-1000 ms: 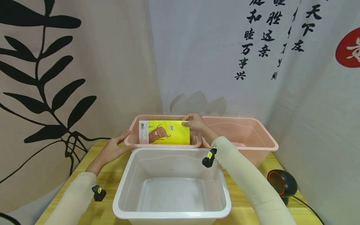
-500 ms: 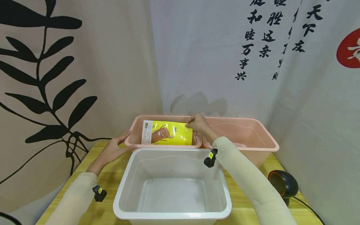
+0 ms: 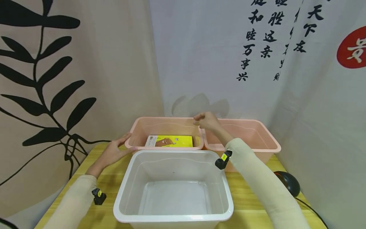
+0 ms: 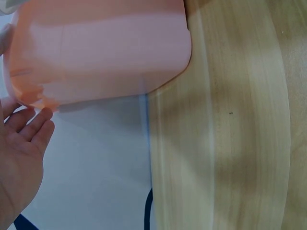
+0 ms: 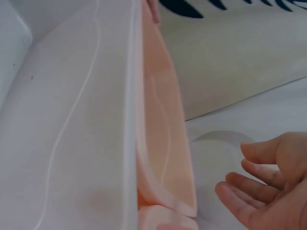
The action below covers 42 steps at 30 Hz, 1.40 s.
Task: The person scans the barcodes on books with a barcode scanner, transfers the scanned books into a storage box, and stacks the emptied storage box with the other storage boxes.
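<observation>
A flat yellow item (image 3: pixel 177 141), like a picture book with a brown cartoon animal and a white strip, lies inside the left pink bin (image 3: pixel 164 119); the front rim hides its lower part. My left hand (image 3: pixel 112 156) holds that bin's front left corner. In the left wrist view, its fingers (image 4: pixel 36 125) meet the outer wall of the pink bin (image 4: pixel 105 52). Above the bin's right end hovers my right hand (image 3: pixel 210 122), away from the yellow item. The right wrist view shows this right hand (image 5: pixel 264 182) with loosely bent fingers and nothing in them.
A white bin (image 3: pixel 174 219) stands in front of the pink one on the wooden table (image 3: pixel 100 210). The right pink bin (image 3: pixel 257 150) adjoins the left one. A dark rounded device (image 3: pixel 288 183) with a cable sits by the table's right edge. Curtains hang behind.
My right hand has let go of the yellow item and lifted slightly to the right. The item has dropped lower into the left pink bin. My left hand stays at the corner.
</observation>
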Each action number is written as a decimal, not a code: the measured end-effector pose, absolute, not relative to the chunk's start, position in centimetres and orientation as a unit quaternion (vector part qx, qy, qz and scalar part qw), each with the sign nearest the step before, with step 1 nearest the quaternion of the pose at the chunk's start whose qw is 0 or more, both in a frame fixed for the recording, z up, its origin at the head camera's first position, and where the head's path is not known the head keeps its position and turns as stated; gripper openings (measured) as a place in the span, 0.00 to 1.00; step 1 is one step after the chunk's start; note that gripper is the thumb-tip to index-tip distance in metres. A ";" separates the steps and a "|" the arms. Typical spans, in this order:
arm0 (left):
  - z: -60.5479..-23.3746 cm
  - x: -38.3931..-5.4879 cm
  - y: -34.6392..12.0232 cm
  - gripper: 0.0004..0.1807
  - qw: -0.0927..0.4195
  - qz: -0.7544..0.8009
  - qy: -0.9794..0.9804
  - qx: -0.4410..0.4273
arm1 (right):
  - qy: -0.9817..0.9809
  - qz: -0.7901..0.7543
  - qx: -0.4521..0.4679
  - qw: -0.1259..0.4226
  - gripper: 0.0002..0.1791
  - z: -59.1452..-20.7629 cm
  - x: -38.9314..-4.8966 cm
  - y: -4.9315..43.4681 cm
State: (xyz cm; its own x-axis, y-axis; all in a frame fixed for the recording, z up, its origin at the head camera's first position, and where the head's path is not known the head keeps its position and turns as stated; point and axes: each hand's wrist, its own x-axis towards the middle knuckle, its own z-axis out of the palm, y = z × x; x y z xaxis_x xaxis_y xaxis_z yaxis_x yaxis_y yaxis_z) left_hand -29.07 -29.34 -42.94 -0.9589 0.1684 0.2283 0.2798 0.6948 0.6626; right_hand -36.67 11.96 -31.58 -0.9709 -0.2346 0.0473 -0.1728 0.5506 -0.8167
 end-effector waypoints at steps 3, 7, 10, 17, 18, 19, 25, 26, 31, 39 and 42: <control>-42.9 -29.1 -29.2 0.50 0.075 -0.369 -0.918 -0.122 | 0.866 -0.482 -0.125 0.040 0.20 -31.0 -35.9 12.7; -42.8 -29.1 -29.2 0.51 0.070 -0.372 -0.918 -0.120 | 0.855 -0.498 -0.136 0.041 0.21 -30.5 -34.7 13.5; -42.6 -29.0 -29.2 0.51 0.062 -0.375 -0.917 -0.120 | 0.846 -0.509 -0.155 0.040 0.21 -30.4 -33.7 14.2; -42.0 -28.7 -29.4 0.52 0.057 -0.348 -0.928 -0.121 | 0.852 -0.490 -0.181 0.040 0.25 -30.8 -31.1 16.1; -41.9 -28.5 -29.4 0.51 0.060 -0.344 -0.929 -0.120 | 0.854 -0.487 -0.178 0.038 0.26 -30.8 -30.7 16.4; -41.7 -28.3 -29.3 0.51 0.064 -0.339 -0.931 -0.120 | 0.856 -0.484 -0.179 0.036 0.26 -30.9 -30.3 16.7; -40.3 -26.0 -28.8 0.42 0.110 -0.336 -0.924 -0.148 | 0.854 -0.481 -0.196 0.025 0.23 -31.0 -27.8 18.7; -40.2 -25.5 -28.7 0.41 0.117 -0.338 -0.921 -0.153 | 0.854 -0.481 -0.197 0.023 0.23 -31.1 -27.4 19.0; -39.9 -22.9 -27.8 0.37 0.141 -0.346 -0.913 -0.164 | 0.855 -0.479 -0.200 0.014 0.24 -32.4 -25.8 20.8; -40.8 -18.7 -27.0 0.32 0.157 -0.351 -0.908 -0.167 | 0.868 -0.452 -0.204 -0.020 0.24 -34.4 -23.2 22.7; -41.3 -17.6 -26.5 0.31 0.162 -0.362 -0.902 -0.173 | 0.871 -0.449 -0.199 -0.024 0.24 -34.8 -22.2 23.3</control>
